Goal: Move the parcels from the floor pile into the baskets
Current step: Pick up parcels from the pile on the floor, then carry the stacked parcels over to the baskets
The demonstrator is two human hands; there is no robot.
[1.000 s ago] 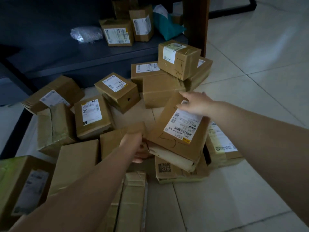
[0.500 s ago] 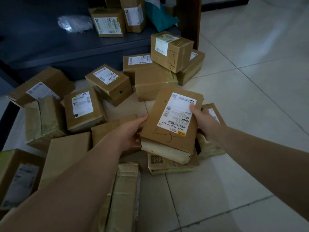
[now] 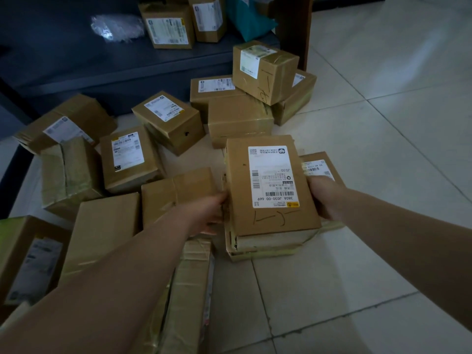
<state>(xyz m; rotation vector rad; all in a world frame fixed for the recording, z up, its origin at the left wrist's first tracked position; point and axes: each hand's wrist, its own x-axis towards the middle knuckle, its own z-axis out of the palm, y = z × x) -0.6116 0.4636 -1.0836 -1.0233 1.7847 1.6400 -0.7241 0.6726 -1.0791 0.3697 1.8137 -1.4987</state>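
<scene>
**Both hands on a flat labelled parcel above the pile**

The left hand (image 3: 208, 213) reaches in from 7 o'clock, forearm long and straight, and its grip takes the left edge of the flat parcel (image 3: 270, 186), fingers tucked beneath it. The right hand (image 3: 323, 198) comes from 4 o'clock and grasps the right edge, fingers hidden below the cardboard. The parcel lies nearly level between them, white label (image 3: 274, 176) facing up, with pen marks near its close edge.

Directly beneath it lies another flat box (image 3: 265, 247) on the tiled floor (image 3: 370, 149); whether the two touch cannot be told. A labelled parcel (image 3: 318, 166) peeks out at 3 o'clock, behind the right hand.

The floor pile spreads from 8 to 12 o'clock: a plain carton (image 3: 178, 192) just beside the left hand, a labelled box (image 3: 127, 158) at 9 o'clock, a box with a small hole (image 3: 169, 121) at 11, and a stacked cube (image 3: 264, 70) at 12. Beyond, a dark shelf (image 3: 76, 54) carries two more boxes (image 3: 168, 28), a clear wrapped bundle (image 3: 115, 26) and a teal bag (image 3: 246, 20). A long carton (image 3: 186, 290) lies under the left forearm.
</scene>
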